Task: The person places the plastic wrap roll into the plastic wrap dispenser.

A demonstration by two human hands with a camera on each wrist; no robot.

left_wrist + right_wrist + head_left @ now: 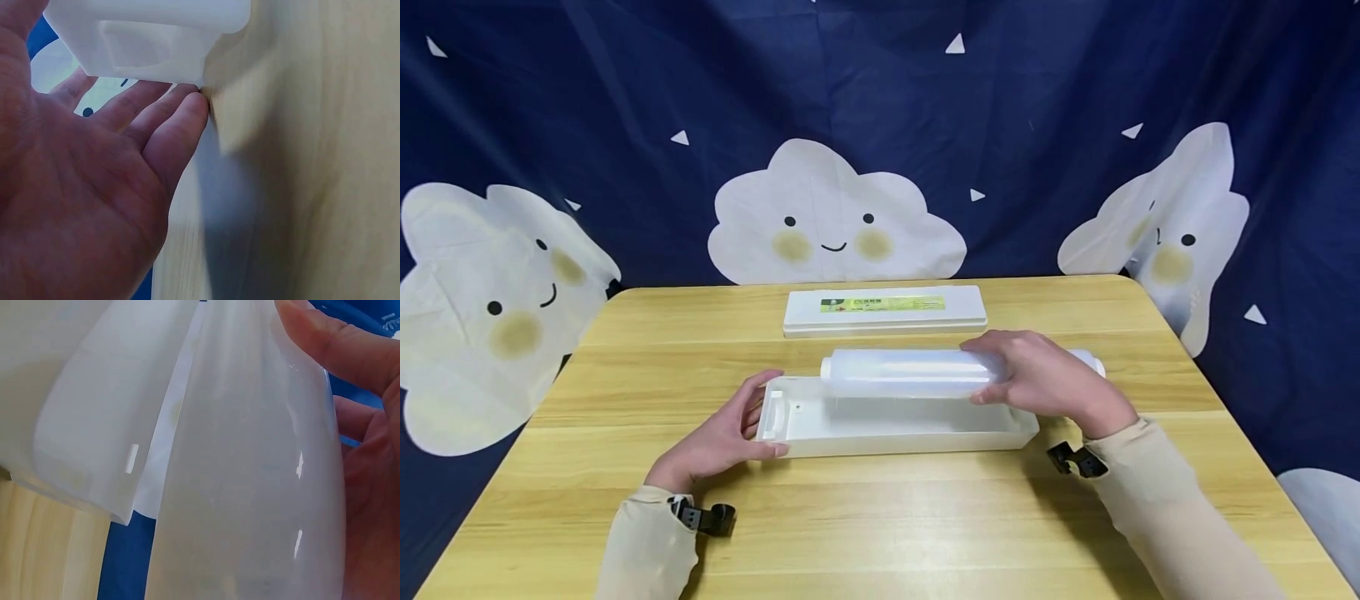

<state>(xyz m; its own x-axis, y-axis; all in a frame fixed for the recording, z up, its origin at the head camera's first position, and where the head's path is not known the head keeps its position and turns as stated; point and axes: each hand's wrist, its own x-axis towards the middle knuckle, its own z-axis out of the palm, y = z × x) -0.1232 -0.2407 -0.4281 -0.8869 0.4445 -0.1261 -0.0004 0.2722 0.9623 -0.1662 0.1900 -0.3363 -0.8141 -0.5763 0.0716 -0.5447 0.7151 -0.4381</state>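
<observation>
My right hand [1045, 375] grips a roll of cling film [902, 372] from above, thumb on the near side, right of its middle. White core ends stick out at both ends of the roll. It is held above the back edge of a long white box [895, 446], with a gap between the two in the right wrist view. The box lies lidless on the table, its inside partly hidden by the roll. At the box's left end, my left hand [715, 437] holds it, thumb at the front corner and fingers at the back. Those fingers [178, 128] reach under the end wall in the left wrist view.
A white lid [883, 321] with a green and yellow label lies farther back on the wooden table [880, 533]. Behind the table hangs a dark blue curtain [880, 92] with smiling clouds. Each wrist wears a black camera strap.
</observation>
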